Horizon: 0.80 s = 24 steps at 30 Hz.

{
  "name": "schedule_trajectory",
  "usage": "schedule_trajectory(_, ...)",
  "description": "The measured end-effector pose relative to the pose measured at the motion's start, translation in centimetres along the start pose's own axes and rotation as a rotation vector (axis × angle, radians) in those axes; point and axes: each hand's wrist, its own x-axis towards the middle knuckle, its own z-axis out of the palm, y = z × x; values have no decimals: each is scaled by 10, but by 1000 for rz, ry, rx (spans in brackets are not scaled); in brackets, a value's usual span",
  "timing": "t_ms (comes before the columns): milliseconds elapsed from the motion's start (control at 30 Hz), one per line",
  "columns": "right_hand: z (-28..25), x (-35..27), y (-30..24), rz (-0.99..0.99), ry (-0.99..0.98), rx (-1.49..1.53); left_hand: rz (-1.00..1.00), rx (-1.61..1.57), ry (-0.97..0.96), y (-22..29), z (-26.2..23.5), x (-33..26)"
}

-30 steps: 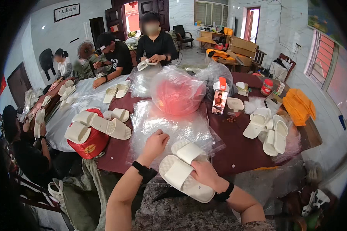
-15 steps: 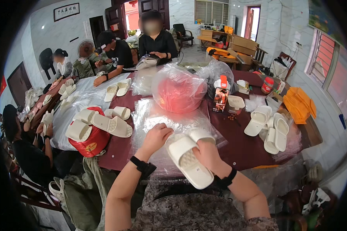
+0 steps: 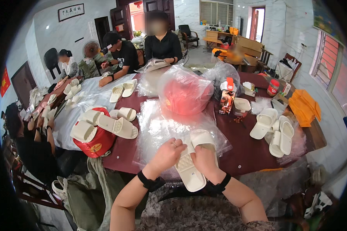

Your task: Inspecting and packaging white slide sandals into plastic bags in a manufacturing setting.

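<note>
In the head view, your right hand clasps a pair of cream slippers, thumb on top and most fingers hidden underneath. The slippers are in front of you, over the near edge of the clear plastic bags on the dark red tablecloth. Your left hand has its fingers curled at the strap side; you may be pinching it, but I cannot tell.

If your right grip loosens, the two soles could slide apart or drop into your lap, since the heel end points your way. The slick bags could also shift if you press on them.

As for writing, the upper sole bears a small dark mark, too small to make out. A red bundle carries a yellowish emblem, and a framed sign shows dark characters.
</note>
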Motion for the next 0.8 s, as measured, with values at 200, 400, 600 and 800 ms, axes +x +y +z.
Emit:
schedule_trajectory(200,23,19,-6,19,-16,45,-96,-40,100,29,-28,-29)
schedule_trajectory(400,47,32,10,29,33,-56,-334,-74,92,8,-6,-29)
schedule_trajectory(600,68,43,22,-215,117,110,-118,1,39,5,44,-30)
schedule_trajectory(800,100,53,37,10,147,771,-43,-13,147,13,38,-36)
